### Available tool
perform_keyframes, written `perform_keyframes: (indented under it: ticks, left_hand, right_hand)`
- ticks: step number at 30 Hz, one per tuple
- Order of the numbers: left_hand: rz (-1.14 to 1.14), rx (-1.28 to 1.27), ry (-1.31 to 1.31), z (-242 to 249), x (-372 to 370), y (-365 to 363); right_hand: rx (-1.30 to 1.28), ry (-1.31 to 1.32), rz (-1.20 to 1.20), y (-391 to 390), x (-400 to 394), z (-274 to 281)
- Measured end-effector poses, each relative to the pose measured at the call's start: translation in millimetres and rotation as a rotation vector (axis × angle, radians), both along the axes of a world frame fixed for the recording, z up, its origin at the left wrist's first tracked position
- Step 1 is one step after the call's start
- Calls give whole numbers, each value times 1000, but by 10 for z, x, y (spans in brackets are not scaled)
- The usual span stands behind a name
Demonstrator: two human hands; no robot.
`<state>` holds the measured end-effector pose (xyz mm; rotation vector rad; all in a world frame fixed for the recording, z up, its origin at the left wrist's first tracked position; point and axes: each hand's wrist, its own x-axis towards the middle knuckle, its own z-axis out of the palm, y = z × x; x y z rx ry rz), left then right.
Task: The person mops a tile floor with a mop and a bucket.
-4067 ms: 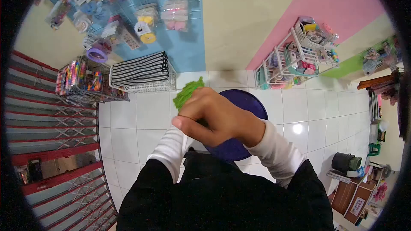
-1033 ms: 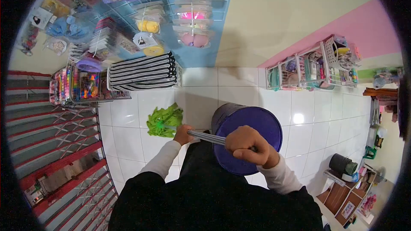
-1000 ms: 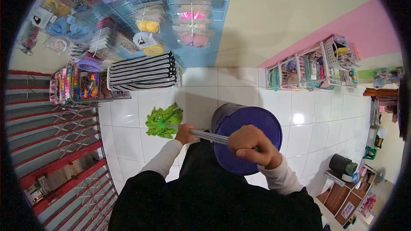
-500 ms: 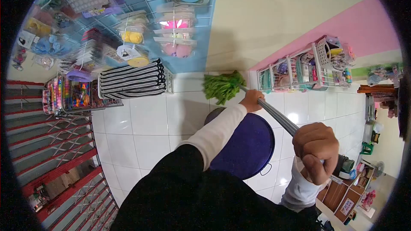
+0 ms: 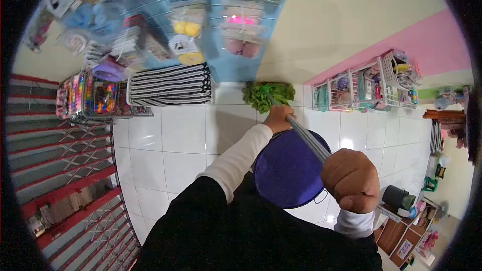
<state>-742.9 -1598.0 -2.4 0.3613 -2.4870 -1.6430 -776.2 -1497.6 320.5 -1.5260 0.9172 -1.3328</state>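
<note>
A grey pole (image 5: 307, 138) slants from the lower right up to a green mop head (image 5: 267, 95) on the white tiles beside the wall. My left hand (image 5: 279, 120) is wrapped round the pole close to the mop head. Nearer to me, my right hand (image 5: 351, 179) is closed on the pole's upper end, with the fist towards the camera. Under the pole stands a round, dark blue tub (image 5: 287, 170) with a thin wire handle at its side.
Striped cloths (image 5: 169, 86) fill a basket by the blue wall grid. White wire racks (image 5: 351, 89) with packets stand along the pink wall. A red folding gate (image 5: 65, 195) is at the left, a desk (image 5: 396, 236) at the lower right. Packets hang at the upper left.
The view has shifted, with the shelves now further right. My right hand has moved left and slightly down, and my left hand slightly left. The mop head looks bunched nearer the wall.
</note>
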Motion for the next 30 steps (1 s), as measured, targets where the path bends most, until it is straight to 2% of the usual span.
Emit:
perform_keyframes:
  ticks: [3, 7, 10, 14, 16, 19, 22, 25, 27, 28, 29, 30]
  left_hand:
    - [135, -50, 120, 74, 416, -70]
    - [202, 54, -105, 286, 1019, 13]
    - [242, 2, -192, 319, 1564, 120]
    - [329, 14, -148, 61, 2434, 293]
    - [402, -12, -128, -63, 2876, 427]
    - [572, -183, -183, -578, 3545, 726]
    - [308, -124, -897, -567, 3909, 817]
    - [444, -181, -797, -634, 4130, 1222]
    - [561, -257, -433, -954, 4123, 1493]
    - [504, -208, -539, -773, 3920, 1518]
    - [607, -190, -448, -453, 3711, 1626]
    - [508, -167, -449, -458, 3533, 1642]
  right_hand:
    - [-17, -57, 94, -150, 214, 88]
    - [12, -178, 221, -251, 410, 206]
    - [-12, -300, 194, -252, 639, 141]
    - [20, -354, 415, -262, 926, -85]
    - [63, -373, 407, -151, 1117, -251]
    - [144, -389, 379, 94, 1386, -597]
    - [161, -270, 337, 523, 1669, -1096]
    - [80, -169, 351, 883, 1771, -1061]
    - [89, -154, 297, 1094, 1791, -883]
    - [125, -150, 229, 1179, 1740, -724]
    - [159, -140, 163, 1260, 1688, -556]
    - [197, -130, 164, 1333, 1647, -395]
